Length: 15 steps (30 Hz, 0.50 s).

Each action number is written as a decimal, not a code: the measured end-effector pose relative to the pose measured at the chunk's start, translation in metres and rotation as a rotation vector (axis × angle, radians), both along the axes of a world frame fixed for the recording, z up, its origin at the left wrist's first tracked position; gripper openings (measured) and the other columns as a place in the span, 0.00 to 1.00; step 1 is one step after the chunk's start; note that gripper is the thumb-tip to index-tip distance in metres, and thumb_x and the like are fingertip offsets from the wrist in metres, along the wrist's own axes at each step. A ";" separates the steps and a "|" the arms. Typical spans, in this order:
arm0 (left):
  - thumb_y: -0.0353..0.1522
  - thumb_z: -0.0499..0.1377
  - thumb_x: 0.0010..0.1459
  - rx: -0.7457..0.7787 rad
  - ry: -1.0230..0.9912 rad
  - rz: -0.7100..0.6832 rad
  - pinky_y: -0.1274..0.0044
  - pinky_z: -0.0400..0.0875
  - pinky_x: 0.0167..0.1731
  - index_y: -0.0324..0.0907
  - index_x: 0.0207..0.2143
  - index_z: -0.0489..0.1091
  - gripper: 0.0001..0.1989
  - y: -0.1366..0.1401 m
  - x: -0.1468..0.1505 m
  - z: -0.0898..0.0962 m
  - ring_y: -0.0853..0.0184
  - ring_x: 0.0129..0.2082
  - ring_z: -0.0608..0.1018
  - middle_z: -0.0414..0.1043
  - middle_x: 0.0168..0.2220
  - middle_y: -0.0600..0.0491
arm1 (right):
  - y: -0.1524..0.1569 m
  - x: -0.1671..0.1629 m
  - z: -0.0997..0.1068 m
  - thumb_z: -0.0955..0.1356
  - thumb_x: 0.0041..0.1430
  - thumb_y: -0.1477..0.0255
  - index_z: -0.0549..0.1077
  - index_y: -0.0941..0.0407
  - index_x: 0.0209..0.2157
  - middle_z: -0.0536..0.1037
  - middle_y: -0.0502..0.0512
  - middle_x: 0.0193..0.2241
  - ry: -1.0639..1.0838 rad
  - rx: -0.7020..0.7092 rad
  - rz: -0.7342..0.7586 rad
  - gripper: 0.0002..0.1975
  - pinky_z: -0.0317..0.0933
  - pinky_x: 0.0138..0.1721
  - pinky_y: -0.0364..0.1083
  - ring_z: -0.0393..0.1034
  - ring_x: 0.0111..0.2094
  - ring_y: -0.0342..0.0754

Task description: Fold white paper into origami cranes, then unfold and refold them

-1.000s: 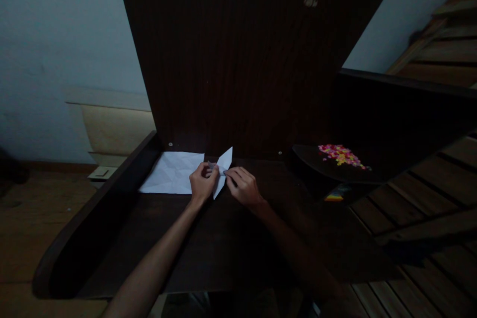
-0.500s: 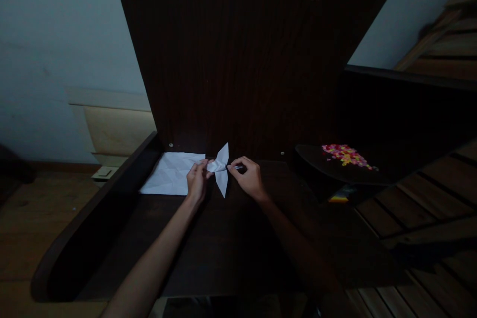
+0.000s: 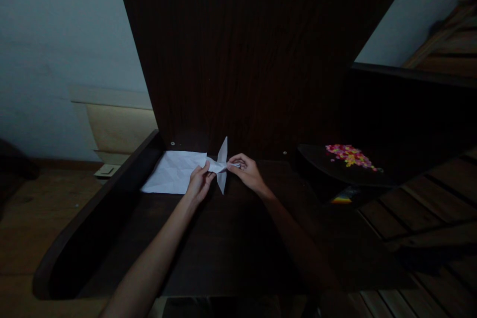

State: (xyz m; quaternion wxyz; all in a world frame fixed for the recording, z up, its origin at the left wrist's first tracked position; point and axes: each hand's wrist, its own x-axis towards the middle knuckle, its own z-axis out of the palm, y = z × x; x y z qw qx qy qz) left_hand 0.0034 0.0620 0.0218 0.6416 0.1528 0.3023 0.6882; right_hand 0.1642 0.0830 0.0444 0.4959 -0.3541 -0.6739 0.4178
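Observation:
A folded white paper figure point(image 3: 222, 165) with two pointed flaps, one up and one down, is held between my hands above the dark desk. My left hand point(image 3: 200, 182) pinches its left end between thumb and fingers. At the opposite end, my right hand point(image 3: 246, 171) closes its fingertips on the narrow tip; a slim pale piece shows among those fingers, too dim to make out clearly. Just behind my left hand, a creased sheet of white paper point(image 3: 172, 171) lies flat on the desk.
Small pink, red and yellow pieces point(image 3: 350, 156) lie heaped on a dark rounded shelf point(image 3: 316, 159) at the right. The desk point(image 3: 216, 258) has a raised side panel point(image 3: 93, 218) on the left and a tall back panel point(image 3: 246, 59).
The paper figure has turned slightly, so its flaps look narrower. My left thumb has shifted on the paper, and my right fingers have moved around the tip. The view has shifted a little.

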 end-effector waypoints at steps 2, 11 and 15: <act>0.23 0.62 0.52 -0.002 -0.009 -0.007 0.82 0.73 0.32 0.37 0.24 0.67 0.07 -0.001 0.000 0.001 0.74 0.27 0.76 0.74 0.25 0.53 | 0.002 0.001 -0.002 0.74 0.46 0.66 0.71 0.54 0.34 0.77 0.52 0.33 0.032 -0.057 0.052 0.13 0.65 0.38 0.45 0.73 0.37 0.47; 0.20 0.60 0.49 -0.006 -0.003 -0.142 0.79 0.75 0.34 0.36 0.28 0.72 0.05 -0.004 -0.003 0.001 0.67 0.29 0.79 0.76 0.28 0.50 | 0.003 0.004 -0.001 0.76 0.43 0.70 0.70 0.54 0.37 0.80 0.52 0.35 0.181 -0.185 0.225 0.19 0.65 0.41 0.45 0.74 0.38 0.46; 0.24 0.61 0.47 -0.027 0.124 -0.242 0.73 0.77 0.34 0.37 0.30 0.73 0.06 -0.005 -0.004 -0.003 0.60 0.32 0.80 0.77 0.28 0.49 | 0.003 0.006 -0.002 0.77 0.41 0.71 0.69 0.54 0.38 0.80 0.52 0.34 0.291 -0.264 0.305 0.21 0.66 0.41 0.45 0.75 0.37 0.45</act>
